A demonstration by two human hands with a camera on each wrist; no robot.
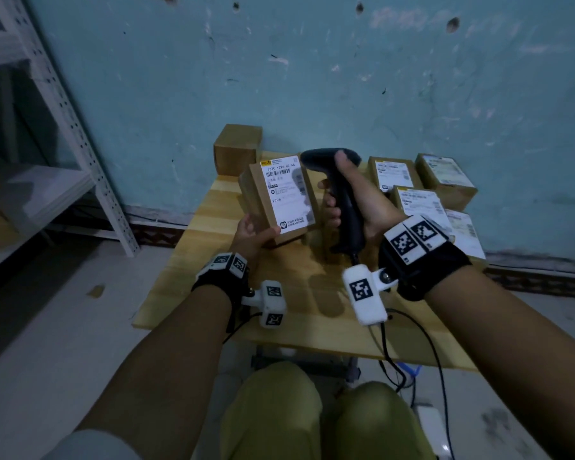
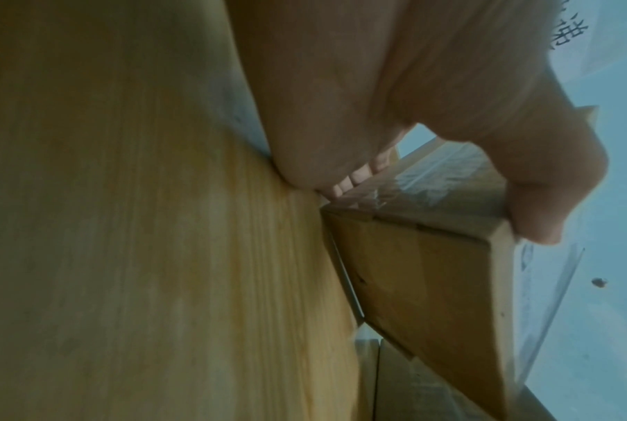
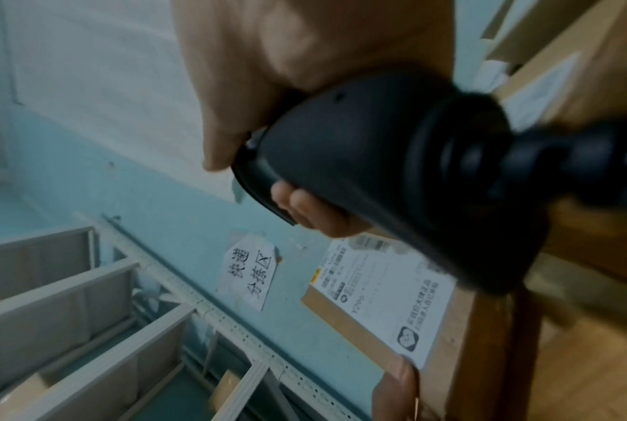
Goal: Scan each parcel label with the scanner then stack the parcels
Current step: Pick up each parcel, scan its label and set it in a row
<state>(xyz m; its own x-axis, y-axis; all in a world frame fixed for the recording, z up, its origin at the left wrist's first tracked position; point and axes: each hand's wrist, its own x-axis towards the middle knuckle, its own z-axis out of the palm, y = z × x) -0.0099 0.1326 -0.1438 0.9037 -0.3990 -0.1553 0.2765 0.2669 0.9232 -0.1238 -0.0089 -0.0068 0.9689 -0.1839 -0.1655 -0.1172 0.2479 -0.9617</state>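
My left hand point(image 1: 251, 235) grips the parcel point(image 1: 279, 200) tilted above the worktop point(image 1: 193, 270); my right hand point(image 1: 352, 197), gripping the scanner point(image 1: 339, 190), should aim squarely at its label point(image 1: 287, 190).

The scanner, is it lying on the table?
No, the right hand grips the black scanner and holds it up beside the parcel in the left hand.
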